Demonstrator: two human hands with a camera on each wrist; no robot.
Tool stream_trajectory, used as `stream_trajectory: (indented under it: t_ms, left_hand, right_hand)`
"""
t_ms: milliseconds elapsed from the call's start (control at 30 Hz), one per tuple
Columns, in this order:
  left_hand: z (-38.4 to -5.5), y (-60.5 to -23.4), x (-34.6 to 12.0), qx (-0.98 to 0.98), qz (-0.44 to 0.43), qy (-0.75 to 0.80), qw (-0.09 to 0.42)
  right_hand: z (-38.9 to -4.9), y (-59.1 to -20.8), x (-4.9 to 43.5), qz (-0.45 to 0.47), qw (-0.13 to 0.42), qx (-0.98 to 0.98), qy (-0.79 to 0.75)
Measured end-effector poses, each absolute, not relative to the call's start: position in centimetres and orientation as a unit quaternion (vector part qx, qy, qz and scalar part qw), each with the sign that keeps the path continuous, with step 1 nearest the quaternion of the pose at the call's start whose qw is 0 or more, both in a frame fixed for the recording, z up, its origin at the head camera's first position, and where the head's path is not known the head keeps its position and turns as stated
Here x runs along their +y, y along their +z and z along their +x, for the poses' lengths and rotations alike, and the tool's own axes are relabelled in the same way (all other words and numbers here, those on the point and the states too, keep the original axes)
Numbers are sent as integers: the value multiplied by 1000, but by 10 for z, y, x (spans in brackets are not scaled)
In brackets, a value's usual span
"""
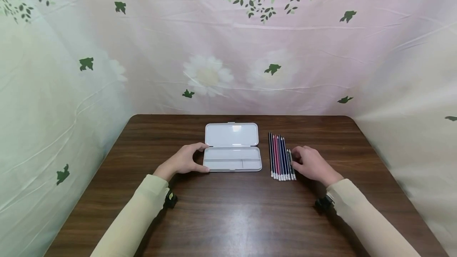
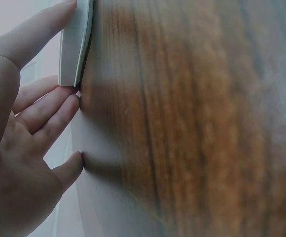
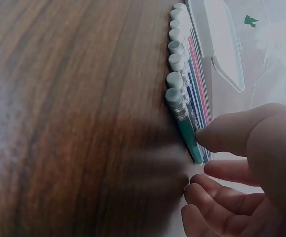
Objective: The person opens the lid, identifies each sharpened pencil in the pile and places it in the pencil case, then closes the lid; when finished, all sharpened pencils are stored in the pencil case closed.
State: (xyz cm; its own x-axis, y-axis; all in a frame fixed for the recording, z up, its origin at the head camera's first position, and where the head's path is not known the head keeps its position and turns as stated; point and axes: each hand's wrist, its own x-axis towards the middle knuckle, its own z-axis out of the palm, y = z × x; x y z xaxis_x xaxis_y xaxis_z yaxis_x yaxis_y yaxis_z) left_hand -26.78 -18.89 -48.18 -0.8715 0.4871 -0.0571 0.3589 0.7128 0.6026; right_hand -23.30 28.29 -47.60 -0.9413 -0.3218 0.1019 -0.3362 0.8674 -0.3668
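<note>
A white pencil case (image 1: 223,165) lies with its lid (image 1: 231,135) raised toward the back, its tray divided into compartments. My left hand (image 1: 183,158) holds the case's left end, thumb at the front corner and fingers at the back. In the left wrist view, the thumb (image 2: 39,32) lies along the case's side (image 2: 75,49). Right of the case, several pencils (image 1: 276,156) lie side by side, their white erasers toward me. At the row's right end, my right hand (image 1: 310,163) has thumb and index finger at a short green pencil (image 3: 188,133), which still lies on the table.
The dark wooden table (image 1: 228,209) has its far edge against a hanging cloth (image 1: 143,50) printed with leaves and flowers. Cloth hangs on both sides too. A small dark camera (image 1: 170,199) sits on the left wrist, another camera (image 1: 324,202) on the right.
</note>
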Motion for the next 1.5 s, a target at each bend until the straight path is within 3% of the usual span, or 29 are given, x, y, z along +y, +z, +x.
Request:
stream_trajectory:
  t_ms: [1100,1267,1500]
  left_hand:
    - [-266,-480,-189,918,226,305,112]
    - [-267,-480,-189,920,222,303,112]
    - [-267,-482,-189,920,220,303,113]
  right_hand:
    - [-230,-453,275,37,-92,-980,172]
    - [-231,-453,276,48,-75,-978,188]
    - [-233,-451,266,105,-8,-972,209]
